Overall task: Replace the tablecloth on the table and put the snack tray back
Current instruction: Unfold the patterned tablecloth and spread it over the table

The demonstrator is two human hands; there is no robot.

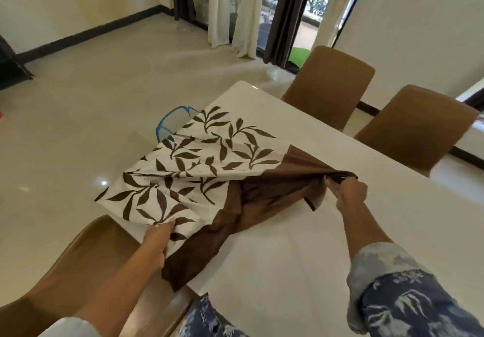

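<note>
Left hand (157,242) grips leaf-print edge of tablecloth (199,174), right hand (345,192) pinches brown border; cloth bunched btwn them on table (327,252). Pull hands apart evenly, w/ steady tension, to unfold.

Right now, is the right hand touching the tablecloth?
Touching. In the head view, the right hand pinches the bunched brown edge of the tablecloth, fingers curled round the fabric.
</note>
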